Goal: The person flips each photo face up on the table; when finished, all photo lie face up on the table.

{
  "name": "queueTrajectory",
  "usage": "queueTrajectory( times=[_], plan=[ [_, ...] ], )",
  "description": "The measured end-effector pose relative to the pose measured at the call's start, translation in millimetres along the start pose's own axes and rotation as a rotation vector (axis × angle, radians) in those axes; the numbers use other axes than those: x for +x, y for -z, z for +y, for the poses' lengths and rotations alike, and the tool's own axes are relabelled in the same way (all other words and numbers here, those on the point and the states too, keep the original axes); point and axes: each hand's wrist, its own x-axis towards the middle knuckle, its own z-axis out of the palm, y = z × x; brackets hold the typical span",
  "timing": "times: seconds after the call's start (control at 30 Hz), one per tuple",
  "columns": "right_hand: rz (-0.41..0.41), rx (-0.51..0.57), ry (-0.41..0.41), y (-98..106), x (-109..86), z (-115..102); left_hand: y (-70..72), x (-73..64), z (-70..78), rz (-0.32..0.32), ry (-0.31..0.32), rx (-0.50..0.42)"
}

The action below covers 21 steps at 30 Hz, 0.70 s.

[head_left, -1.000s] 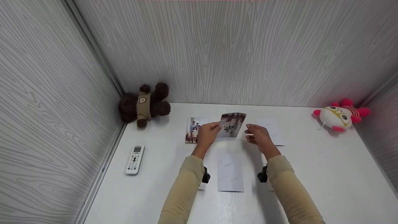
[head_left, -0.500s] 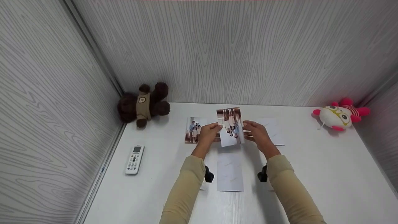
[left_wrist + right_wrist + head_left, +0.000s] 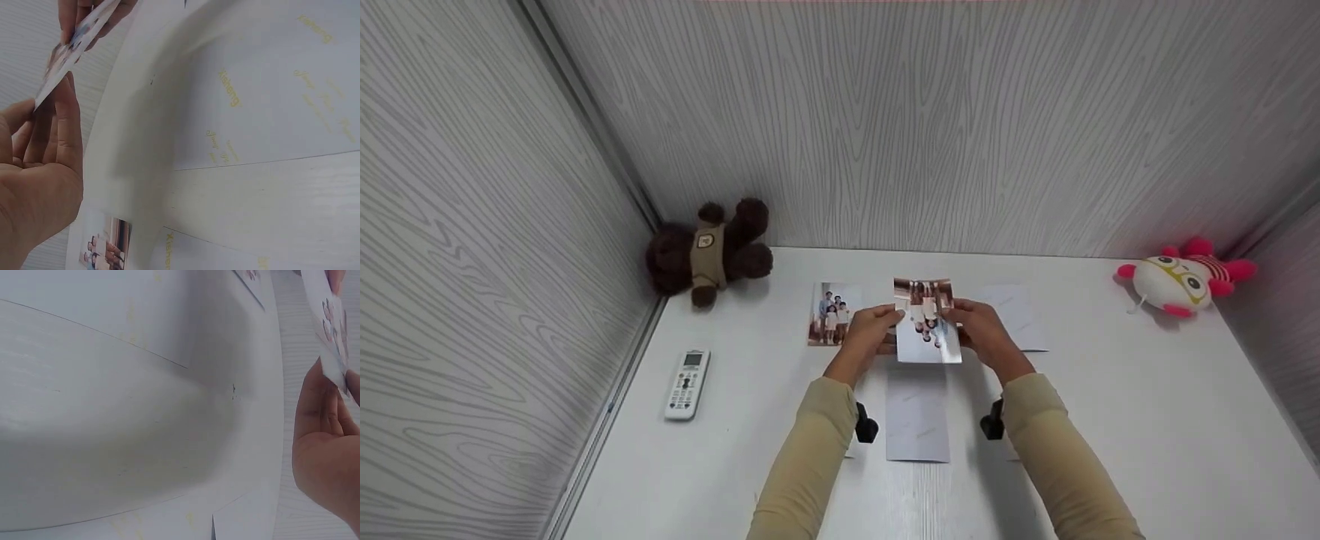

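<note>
A family photo print [image 3: 928,322] is held above the table, its picture upside down to the head view. My left hand [image 3: 871,335] pinches its left edge, thumb on the picture side and fingers behind. On the opposite edge, my right hand [image 3: 984,328] pinches it the same way. The left wrist view has the photo [image 3: 70,53] nearly edge-on between both hands. Another family photo [image 3: 829,315] lies face up on the table, left of my left hand. Below the held print lies a photo with its white printed back [image 3: 917,424] up.
Another white-backed sheet [image 3: 1017,315] lies behind my right hand; further sheets are partly hidden under the forearms. A remote control [image 3: 687,385] and a brown teddy bear [image 3: 709,253] lie at left. A pink and white plush toy [image 3: 1181,277] rests at the back right.
The print has swung from sideways tilt to facing the camera, then lowered slightly. My right hand, apart from it a second ago, has taken hold of its right edge.
</note>
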Motion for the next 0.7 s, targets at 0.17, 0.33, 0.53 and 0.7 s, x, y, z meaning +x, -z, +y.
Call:
queueTrajectory(
  times=[0.17, 0.33, 0.53, 0.7],
  plan=[
    [0.012, 0.03, 0.014, -0.7, -1.1, -0.4, -0.4, -0.3, -1.9, -0.009, -0.002, -0.011],
    [0.025, 0.124, 0.036, 0.1, -1.7, -1.3, -1.3, -1.4, -3.0, -0.03, 0.01, -0.043],
    [0.065, 0.289, 0.023, 0.2, -2.7, -2.5, -6.1, -1.5, -5.5, -0.06, 0.013, -0.15],
    [0.074, 0.388, 0.03, -2.7, -5.2, -4.4, -10.3, -1.8, -8.8, -0.026, 0.01, -0.231]
  ],
)
